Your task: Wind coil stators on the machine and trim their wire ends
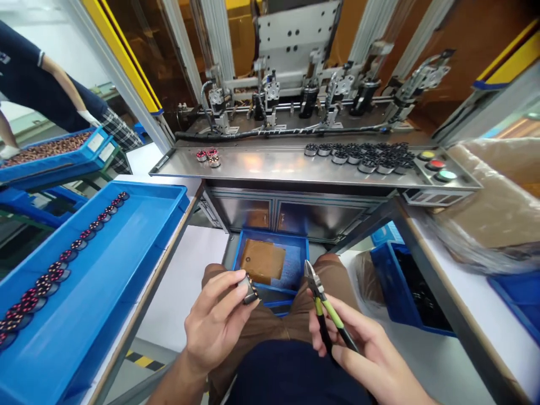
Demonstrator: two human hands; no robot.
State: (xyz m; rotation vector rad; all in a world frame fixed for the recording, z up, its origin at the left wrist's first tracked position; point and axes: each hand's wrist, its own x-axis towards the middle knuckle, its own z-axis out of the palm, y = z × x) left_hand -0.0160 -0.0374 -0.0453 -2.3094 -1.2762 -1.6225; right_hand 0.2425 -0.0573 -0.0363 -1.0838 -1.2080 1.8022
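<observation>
Between the thumb and fingers of my left hand (221, 318) is a small round motor stator (250, 291), dark on its side with copper windings showing at its edge. My right hand (358, 349) grips diagonal cutting pliers (324, 309) with black and lime-green handles. The plier jaws point up and away from me, apart from the stator. Both hands are above my lap, in front of the machine. Part of the stator is covered by my left fingers.
A blue tray (139, 225) at left holds a row of wound stators (67, 255). On the machine's metal ledge (261, 166) sit a few red-and-copper stators (212, 157), many black ones (371, 157) and push buttons (435, 165). A blue bin (242, 233) stands below. Another person (54, 79) stands at far left.
</observation>
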